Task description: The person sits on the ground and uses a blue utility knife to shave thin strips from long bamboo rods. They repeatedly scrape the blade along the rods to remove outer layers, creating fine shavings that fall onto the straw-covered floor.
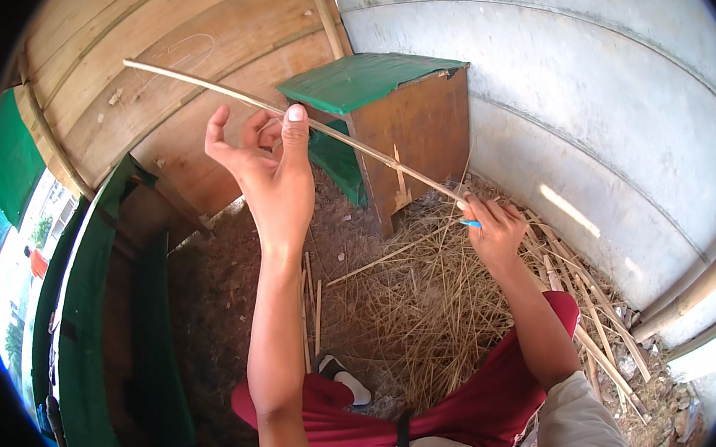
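A long, thin bamboo strip (378, 154) slants across in front of me, its upper end to the far left and its lower end to the right. My left hand (274, 167) is closed on it partway along, thumb against the strip, fingers curled behind. Around the lower end, my right hand (497, 227) is closed with its fingers bent. Sticking out from under those same fingers is a small blue piece (471, 224); its kind is too hidden to tell.
Straw-like shavings (431, 302) cover the ground before my knees. Several bamboo poles (609, 363) lie at the right beside a grey wall (547, 57). A wooden box with a green top (372, 78) stands ahead. Green-covered framing (91, 354) is at left.
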A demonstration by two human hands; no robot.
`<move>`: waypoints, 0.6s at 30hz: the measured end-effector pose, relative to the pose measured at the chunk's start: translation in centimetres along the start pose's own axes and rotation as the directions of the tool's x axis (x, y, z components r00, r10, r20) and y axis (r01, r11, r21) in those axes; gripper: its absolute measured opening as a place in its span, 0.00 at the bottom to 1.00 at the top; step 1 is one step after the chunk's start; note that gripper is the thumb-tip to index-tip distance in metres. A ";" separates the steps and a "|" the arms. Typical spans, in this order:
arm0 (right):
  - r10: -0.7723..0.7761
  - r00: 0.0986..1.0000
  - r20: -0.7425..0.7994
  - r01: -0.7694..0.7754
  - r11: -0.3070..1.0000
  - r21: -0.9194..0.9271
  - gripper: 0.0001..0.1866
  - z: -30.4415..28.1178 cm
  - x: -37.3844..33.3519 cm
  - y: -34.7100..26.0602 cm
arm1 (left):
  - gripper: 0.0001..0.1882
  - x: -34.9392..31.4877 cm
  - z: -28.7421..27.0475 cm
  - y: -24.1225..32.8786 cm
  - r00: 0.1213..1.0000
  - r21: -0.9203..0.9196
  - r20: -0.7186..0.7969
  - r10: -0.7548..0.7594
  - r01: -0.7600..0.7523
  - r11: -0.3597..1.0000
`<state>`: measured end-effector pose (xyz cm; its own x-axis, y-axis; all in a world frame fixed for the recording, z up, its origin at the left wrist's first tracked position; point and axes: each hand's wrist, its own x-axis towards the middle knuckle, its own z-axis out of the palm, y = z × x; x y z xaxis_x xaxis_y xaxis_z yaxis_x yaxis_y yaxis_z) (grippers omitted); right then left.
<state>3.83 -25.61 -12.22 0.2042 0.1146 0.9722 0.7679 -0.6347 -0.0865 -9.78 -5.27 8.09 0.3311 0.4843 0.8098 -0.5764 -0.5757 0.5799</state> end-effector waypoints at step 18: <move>-0.035 0.998 -0.061 0.027 0.990 -0.136 0.15 -0.2 -0.8 1.8 | 0.10 -1.1 -4.3 -6.3 0.923 -0.197 -0.133 -0.360 0.332 0.923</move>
<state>4.91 -27.05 -13.13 0.1399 0.0903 0.9860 0.6833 -0.7296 -0.0301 -9.74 0.64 3.14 0.4144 0.7421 0.5269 -0.5690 -0.2406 0.7863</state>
